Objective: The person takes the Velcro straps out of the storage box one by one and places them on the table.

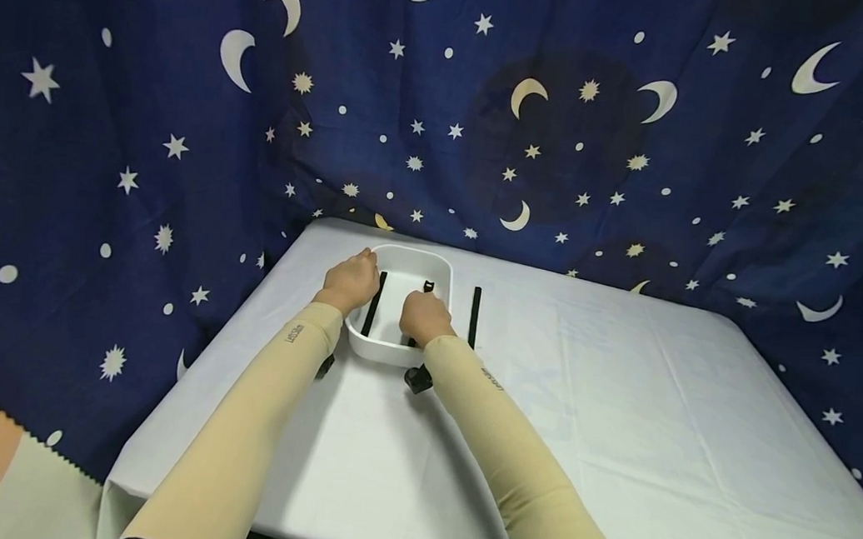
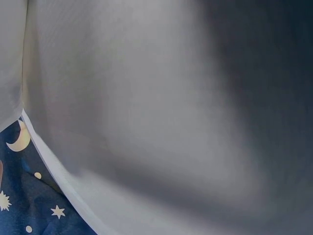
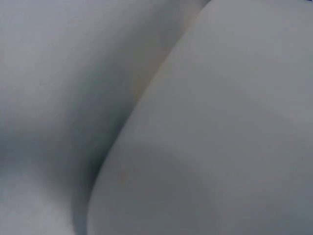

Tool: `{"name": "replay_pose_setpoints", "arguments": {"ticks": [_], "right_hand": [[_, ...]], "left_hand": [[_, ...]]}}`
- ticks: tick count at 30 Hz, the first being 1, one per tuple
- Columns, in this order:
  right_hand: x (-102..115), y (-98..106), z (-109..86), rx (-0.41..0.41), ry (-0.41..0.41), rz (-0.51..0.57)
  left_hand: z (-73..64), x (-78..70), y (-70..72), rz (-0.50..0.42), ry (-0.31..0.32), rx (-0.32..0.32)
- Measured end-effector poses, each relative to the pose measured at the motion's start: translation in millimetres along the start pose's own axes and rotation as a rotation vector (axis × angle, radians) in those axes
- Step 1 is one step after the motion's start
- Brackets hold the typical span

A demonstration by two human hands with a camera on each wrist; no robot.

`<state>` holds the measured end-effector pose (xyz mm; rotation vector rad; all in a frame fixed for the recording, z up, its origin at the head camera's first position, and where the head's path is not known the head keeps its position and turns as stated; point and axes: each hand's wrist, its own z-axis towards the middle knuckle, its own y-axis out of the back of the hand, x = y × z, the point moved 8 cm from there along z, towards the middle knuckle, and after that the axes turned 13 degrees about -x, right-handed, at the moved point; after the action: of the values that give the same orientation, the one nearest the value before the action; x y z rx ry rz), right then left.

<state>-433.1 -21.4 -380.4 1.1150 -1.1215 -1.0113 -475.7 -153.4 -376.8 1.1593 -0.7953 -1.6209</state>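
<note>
In the head view, a white tub (image 1: 395, 353) with rounded corners stands on the white table. My left hand (image 1: 351, 281) holds the tub's left rim with its fingers curled over the edge. The right hand (image 1: 426, 317) is inside the tub, fingers curled round a black strap (image 1: 429, 287) whose slotted end sticks out beyond the knuckles. Another black strap (image 1: 374, 305) lies along the left side of the tub's floor. To the right of the tub, a third black strap (image 1: 475, 314) rests on the table. A blurred pale tub wall (image 3: 205, 127) fills much of the right wrist view.
White cloth covers the table (image 1: 617, 416), which stretches well to the right of the tub. A dark blue curtain (image 1: 474, 97) with moons and stars hangs behind and to the left. Dark wrist cameras (image 1: 418, 379) sit under the sleeves.
</note>
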Motion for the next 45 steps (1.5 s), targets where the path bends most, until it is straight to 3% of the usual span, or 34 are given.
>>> {"name": "replay_pose_setpoints", "arguments": {"ticks": [16, 29, 45], "right_hand": [[1.9, -2.8, 11.0, 0.023, 0.003, -0.025], [0.2, -8.7, 5.6, -0.034, 0.012, 0.010], [1.7, -14.5, 3.9, -0.066, 0.036, -0.052]], "left_hand": [[5.8, -3.2, 10.7, -0.007, 0.000, -0.010], [2.6, -1.9, 5.2, -0.011, 0.008, -0.003], [1.5, 1.4, -2.9, 0.007, 0.013, 0.002]]}}
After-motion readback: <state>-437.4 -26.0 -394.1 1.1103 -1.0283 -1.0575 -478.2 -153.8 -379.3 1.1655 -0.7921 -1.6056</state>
